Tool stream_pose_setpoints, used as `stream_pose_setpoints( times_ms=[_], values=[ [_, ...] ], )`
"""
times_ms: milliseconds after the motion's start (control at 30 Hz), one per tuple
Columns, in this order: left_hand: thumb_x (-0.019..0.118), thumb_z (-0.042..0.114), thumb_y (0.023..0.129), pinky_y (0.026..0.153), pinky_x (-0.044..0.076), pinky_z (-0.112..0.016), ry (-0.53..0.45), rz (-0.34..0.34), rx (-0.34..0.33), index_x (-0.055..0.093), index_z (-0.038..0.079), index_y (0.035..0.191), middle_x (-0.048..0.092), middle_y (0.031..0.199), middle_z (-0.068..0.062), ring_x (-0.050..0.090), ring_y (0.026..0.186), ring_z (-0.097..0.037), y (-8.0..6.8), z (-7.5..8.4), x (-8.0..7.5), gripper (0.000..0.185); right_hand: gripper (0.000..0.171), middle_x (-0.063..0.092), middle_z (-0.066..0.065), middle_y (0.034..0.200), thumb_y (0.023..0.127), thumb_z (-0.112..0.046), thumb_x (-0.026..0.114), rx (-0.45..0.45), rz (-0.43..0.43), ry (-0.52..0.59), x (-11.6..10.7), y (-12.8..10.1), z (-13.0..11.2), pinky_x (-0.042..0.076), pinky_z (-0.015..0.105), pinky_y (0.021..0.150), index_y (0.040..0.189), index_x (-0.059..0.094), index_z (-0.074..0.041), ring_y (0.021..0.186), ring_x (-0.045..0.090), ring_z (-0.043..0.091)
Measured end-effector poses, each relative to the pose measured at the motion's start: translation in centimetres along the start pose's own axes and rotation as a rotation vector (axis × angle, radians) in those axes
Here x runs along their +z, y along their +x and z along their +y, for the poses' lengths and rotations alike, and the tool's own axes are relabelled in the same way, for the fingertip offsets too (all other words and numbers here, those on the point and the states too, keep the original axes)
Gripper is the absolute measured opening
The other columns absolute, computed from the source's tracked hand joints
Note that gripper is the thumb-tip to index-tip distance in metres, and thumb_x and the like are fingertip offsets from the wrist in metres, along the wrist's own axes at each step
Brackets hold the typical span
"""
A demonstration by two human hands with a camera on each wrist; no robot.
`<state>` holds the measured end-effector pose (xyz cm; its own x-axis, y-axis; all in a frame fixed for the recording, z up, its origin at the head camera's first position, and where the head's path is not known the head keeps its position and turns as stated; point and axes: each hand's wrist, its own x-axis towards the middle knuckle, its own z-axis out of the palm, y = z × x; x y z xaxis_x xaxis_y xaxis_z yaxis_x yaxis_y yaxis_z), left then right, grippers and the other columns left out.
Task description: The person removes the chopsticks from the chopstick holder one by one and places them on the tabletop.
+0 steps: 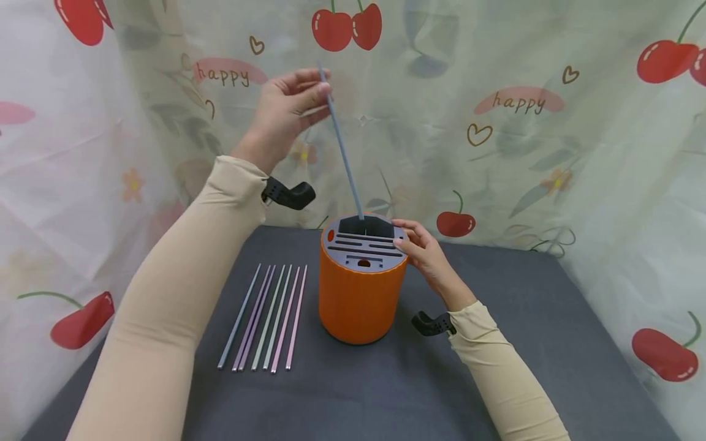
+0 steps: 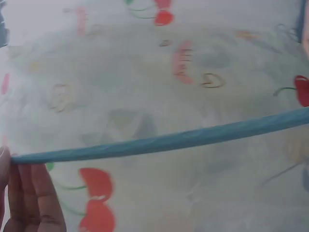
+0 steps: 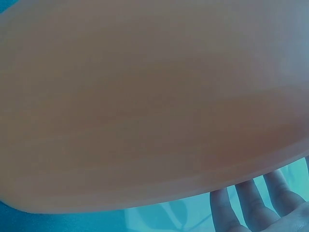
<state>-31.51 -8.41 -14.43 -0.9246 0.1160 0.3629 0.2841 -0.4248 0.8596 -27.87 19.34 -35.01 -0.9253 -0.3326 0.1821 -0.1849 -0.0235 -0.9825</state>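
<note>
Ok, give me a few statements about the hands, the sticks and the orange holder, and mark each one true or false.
1. The left hand pinches a blue stick. True.
2. The stick's lower end is at the dark opening in the orange holder. True.
3. The right hand lies flat on the table. False: it rests against the holder's rim.
4. The spare sticks lie right of the holder. False: they lie to its left.

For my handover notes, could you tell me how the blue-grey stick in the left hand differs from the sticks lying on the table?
The blue-grey stick stands steeply tilted, its lower end in the orange holder, pinched by the left hand; the six table sticks lie flat, untouched, side by side. They include pink and pale green. All look alike in shape.
</note>
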Motion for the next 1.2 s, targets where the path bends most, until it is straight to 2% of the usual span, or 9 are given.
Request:
stream_pose_setpoints(
  times_ms=[167,267,333,433,600,733,933,1067,1200],
  values=[
    [0.069,-0.004,0.083,0.065,0.057,-0.026,-0.197,0.156,0.072,0.07,0.003,0.1,0.066,0.087,-0.007,0.064,0.072,-0.017,-0.8,3.2,-3.6,0.018,0.04,0.053,0.001,0.126,0.099,-0.017,0.054,-0.001,-0.005,-0.004,-0.1,0.0,0.1,0.052,0.025,0.088,0.138,0.044,-0.015,0.103,0.059,0.012],
    [0.071,-0.004,0.081,0.06,0.056,-0.026,-0.206,0.23,0.014,0.07,0.004,0.104,0.065,0.088,-0.007,0.064,0.071,-0.018,-1.5,3.5,-6.5,0.024,0.039,0.053,0.001,0.126,0.099,-0.017,0.054,0.002,0.0,-0.004,-0.1,-0.1,0.1,0.052,0.025,0.087,0.137,0.045,-0.017,0.103,0.059,0.012],
    [0.072,-0.004,0.08,0.06,0.057,-0.024,-0.137,0.262,-0.048,0.07,0.006,0.107,0.066,0.088,-0.007,0.065,0.073,-0.017,-2.1,2.7,-8.7,0.029,0.039,0.053,0.001,0.126,0.099,-0.017,0.054,0.005,0.003,-0.004,0.0,-0.1,0.0,0.052,0.025,0.087,0.137,0.045,-0.017,0.103,0.059,0.012],
    [0.072,-0.003,0.081,0.063,0.058,-0.022,0.029,0.272,-0.15,0.067,0.008,0.117,0.066,0.083,-0.006,0.066,0.074,-0.015,-3.4,0.0,-12.2,0.037,0.039,0.053,0.001,0.126,0.099,-0.017,0.054,0.009,0.007,-0.006,-0.1,-0.1,0.1,0.052,0.025,0.088,0.136,0.045,-0.017,0.103,0.059,0.012],
    [0.07,0.004,0.087,0.067,0.057,-0.018,0.386,0.204,-0.285,0.055,0.0,0.132,0.069,0.081,0.006,0.066,0.072,-0.005,-5.8,-6.5,-18.1,0.048,0.043,0.054,0.002,0.124,0.099,-0.016,0.053,0.011,0.003,-0.012,0.0,0.0,0.2,0.052,0.025,0.088,0.14,0.042,-0.012,0.102,0.059,0.012],
    [0.067,0.006,0.091,0.065,0.056,-0.017,0.59,0.182,-0.386,0.05,-0.004,0.135,0.067,0.079,0.013,0.064,0.072,-0.001,-7.9,-11.3,-21.7,0.048,0.046,0.052,0.006,0.127,0.099,-0.016,0.053,0.014,-0.003,-0.016,0.1,0.1,0.3,0.051,0.026,0.088,0.142,0.039,-0.008,0.102,0.059,0.012],
    [0.064,0.007,0.093,0.065,0.057,-0.02,0.808,0.17,-0.503,0.054,-0.005,0.133,0.066,0.1,-0.007,0.063,0.075,-0.007,-10.4,-15.8,-24.3,0.042,0.046,0.053,0.006,0.127,0.098,-0.022,0.056,-0.011,-0.01,-0.016,0.0,0.0,0.3,0.052,0.025,0.087,0.14,0.042,-0.011,0.102,0.059,0.012],
    [0.064,0.005,0.093,0.064,0.058,-0.022,0.879,0.178,-0.567,0.057,-0.005,0.13,0.062,0.113,-0.022,0.064,0.075,-0.011,-11.4,-17.4,-24.8,0.039,0.043,0.055,0.002,0.124,0.097,-0.026,0.059,-0.034,-0.012,-0.01,0.0,0.0,0.3,0.052,0.025,0.087,0.137,0.046,-0.016,0.102,0.06,0.011],
    [0.065,0.001,0.09,0.062,0.058,-0.025,0.913,0.213,-0.618,0.059,-0.006,0.126,0.064,0.109,-0.022,0.063,0.07,-0.01,-11.7,-18.7,-24.9,0.037,0.044,0.054,0.004,0.125,0.098,-0.02,0.056,-0.016,-0.003,-0.007,0.0,0.0,0.1,0.051,0.025,0.087,0.139,0.044,-0.012,0.102,0.06,0.011]
  ],
)
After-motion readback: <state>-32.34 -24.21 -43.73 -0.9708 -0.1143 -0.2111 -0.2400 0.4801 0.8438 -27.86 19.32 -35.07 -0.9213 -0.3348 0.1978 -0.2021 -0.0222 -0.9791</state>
